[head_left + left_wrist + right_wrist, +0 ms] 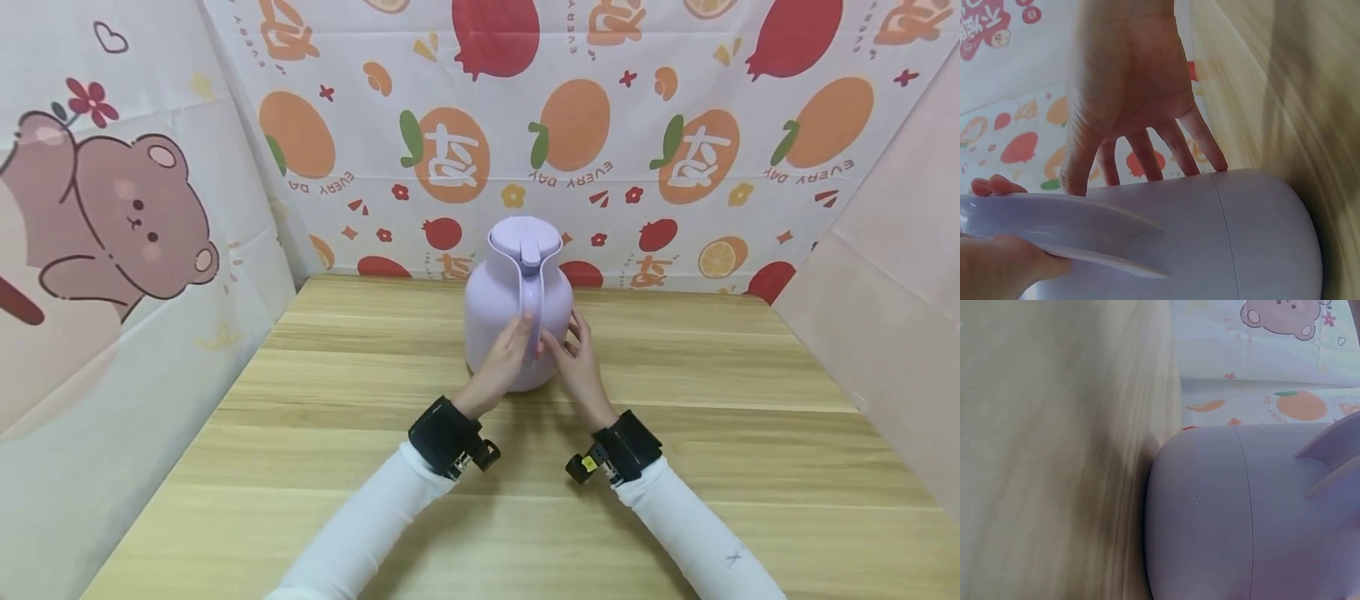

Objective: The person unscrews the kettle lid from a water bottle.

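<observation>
Lavender jug point(487, 308) upright on wood-grain tabletop point(300, 450), centre of head frame, lid point(517, 233) on, handle point(532, 296) facing the person. Left hand point(501, 367) grips the handle low down, thumb on one side, fingertips showing on the other in the left wrist view, lower left. Right hand point(585, 371) rests on the jug's right side, fingers point(1175, 147) straight and spread on the body, thumb beside the handle. Right wrist view: jug body at lower right, hand out of shot. Black wrist straps point(446, 437) over white sleeves point(375, 525). Fruit-print cloth point(345, 83) across top of head frame; bear-print cloth point(150, 225) upper left.
</observation>
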